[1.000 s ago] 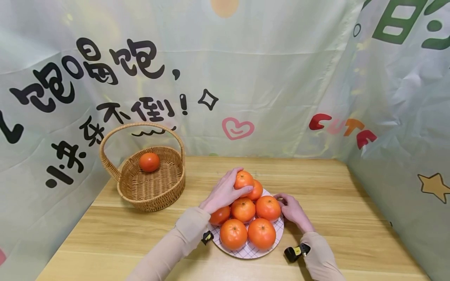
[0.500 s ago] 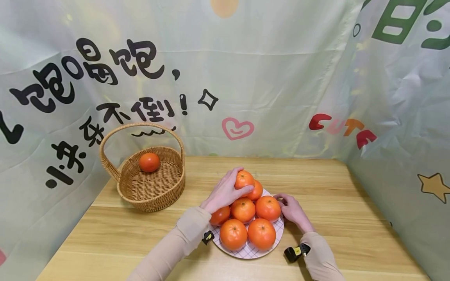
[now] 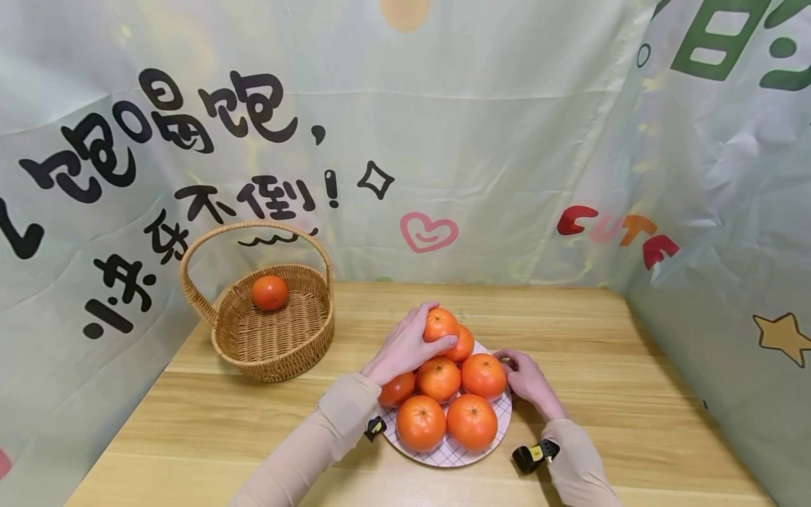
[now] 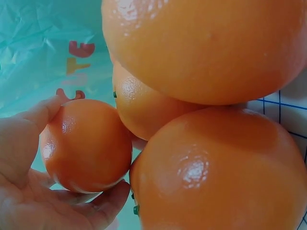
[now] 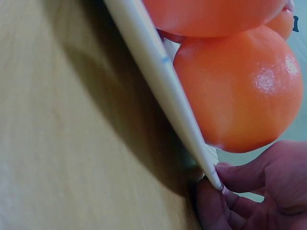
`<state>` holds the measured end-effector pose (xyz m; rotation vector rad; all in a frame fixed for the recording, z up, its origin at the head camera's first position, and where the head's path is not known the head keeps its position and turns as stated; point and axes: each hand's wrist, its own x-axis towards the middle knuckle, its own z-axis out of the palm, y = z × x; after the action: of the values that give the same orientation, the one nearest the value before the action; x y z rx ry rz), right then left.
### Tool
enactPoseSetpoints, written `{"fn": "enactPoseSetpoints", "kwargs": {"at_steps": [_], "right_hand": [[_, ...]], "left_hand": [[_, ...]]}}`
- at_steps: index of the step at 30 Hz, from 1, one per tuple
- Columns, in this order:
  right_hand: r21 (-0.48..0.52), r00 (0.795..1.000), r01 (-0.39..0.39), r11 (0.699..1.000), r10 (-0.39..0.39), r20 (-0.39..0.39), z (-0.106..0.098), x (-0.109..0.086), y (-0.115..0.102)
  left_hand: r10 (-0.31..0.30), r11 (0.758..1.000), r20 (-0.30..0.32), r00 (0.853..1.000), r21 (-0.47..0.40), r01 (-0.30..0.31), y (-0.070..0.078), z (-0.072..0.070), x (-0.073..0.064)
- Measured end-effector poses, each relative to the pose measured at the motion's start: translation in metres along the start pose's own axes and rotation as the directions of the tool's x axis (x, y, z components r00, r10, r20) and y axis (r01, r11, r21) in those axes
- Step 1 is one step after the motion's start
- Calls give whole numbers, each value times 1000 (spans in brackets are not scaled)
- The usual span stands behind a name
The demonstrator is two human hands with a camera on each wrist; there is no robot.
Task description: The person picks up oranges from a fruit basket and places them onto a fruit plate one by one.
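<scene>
In the head view a plate [image 3: 453, 458] with a checked pattern bears several oranges, piled toward its back. My left hand [image 3: 408, 345] curls round the topmost orange [image 3: 441, 324], thumb on its near side and fingers over its far left. The left wrist view has this orange [image 4: 88, 146] within the fingers [image 4: 112, 206], against the other oranges. On the plate's right, my right hand [image 3: 527, 377] pinches the rim between thumb and fingers. The right wrist view shows the thumb [image 5: 244, 177] on top of the plate edge [image 5: 168, 96], with fingers beneath, beside an orange [image 5: 235, 91].
A wicker basket [image 3: 275, 370] with a tall handle stands at the left of the wooden table [image 3: 570, 317], holding one reddish orange [image 3: 269, 293]. Printed cloth walls [image 3: 494, 162] enclose the table at the back and sides. Black wrist cameras [image 3: 529, 458] sit by the cuffs.
</scene>
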<state>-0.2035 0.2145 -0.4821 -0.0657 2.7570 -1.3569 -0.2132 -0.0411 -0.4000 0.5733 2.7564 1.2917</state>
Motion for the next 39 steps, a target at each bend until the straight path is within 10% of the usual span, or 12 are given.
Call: {"fn": "enactPoseSetpoints", "kwargs": {"at_steps": [39], "right_hand": [[-22,1000,16,1000,-16,3,-1,1,1]], "left_hand": [[-29,999,2,1000,-27,29,-6,-4,-5]]}}
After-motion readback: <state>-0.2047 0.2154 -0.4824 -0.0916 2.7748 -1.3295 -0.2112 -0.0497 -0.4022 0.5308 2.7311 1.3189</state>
